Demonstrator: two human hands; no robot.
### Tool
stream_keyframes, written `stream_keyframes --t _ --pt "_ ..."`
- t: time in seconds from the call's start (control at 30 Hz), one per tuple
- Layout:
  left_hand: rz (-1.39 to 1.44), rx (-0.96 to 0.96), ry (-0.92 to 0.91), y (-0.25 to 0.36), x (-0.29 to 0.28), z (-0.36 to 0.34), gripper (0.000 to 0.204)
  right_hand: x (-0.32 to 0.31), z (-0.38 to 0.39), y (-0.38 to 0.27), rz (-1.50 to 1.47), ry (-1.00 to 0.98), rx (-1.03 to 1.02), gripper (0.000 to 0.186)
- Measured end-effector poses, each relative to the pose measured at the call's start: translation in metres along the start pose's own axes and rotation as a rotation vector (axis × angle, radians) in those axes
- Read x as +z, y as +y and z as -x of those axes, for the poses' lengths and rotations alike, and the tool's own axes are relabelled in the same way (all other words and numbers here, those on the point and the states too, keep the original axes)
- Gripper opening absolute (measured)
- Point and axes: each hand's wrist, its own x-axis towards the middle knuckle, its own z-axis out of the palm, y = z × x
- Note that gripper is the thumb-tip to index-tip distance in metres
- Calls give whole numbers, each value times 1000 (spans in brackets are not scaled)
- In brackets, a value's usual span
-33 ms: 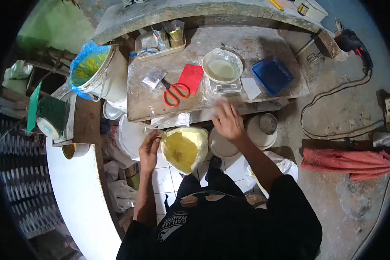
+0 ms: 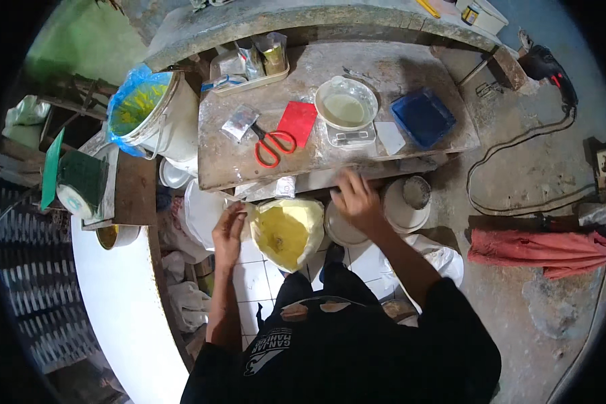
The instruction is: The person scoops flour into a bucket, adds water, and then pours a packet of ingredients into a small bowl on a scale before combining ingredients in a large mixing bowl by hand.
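Observation:
A pale yellow bag [image 2: 308, 236] stands open below the table's front edge, with mustard-yellow contents inside. My left hand [image 2: 229, 232] is raised at its left rim, fingers bent together; whether a thin bit of plastic is between them is hard to make out. My right hand [image 2: 358, 205] hovers right of the bag, over a round pale lid [image 2: 347, 232], with bent fingers apart and nothing seen in them. Beyond it, a white bowl [image 2: 347, 101] of pale powder rests on a small scale [image 2: 351, 138]. Red-handled scissors [image 2: 275, 148] lie by a red packet [image 2: 296, 123].
On the worn table [image 2: 236, 161] are a blue tray [image 2: 424, 118], a white card [image 2: 389, 138] and a cream tray [image 2: 249, 82]. A bucket [image 2: 175, 108] with a blue liner stands left, near a green scale [image 2: 84, 182]. A corded drill [image 2: 549, 71] and red cloth [image 2: 542, 252] lie right.
My right hand has drawn back slightly toward me and to the right, away from the table edge. My left hand has shifted slightly left, off the bag's rim.

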Motion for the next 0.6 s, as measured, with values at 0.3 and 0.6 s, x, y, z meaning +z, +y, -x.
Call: stream_keyframes --t 0.3,0.6 --pt "-45 193 166 8 -27 -165 29 91 336 147 -16 -736 573 54" --pt "-287 207 367 22 32 -344 48 76 511 136 -793 -425 1512 26"
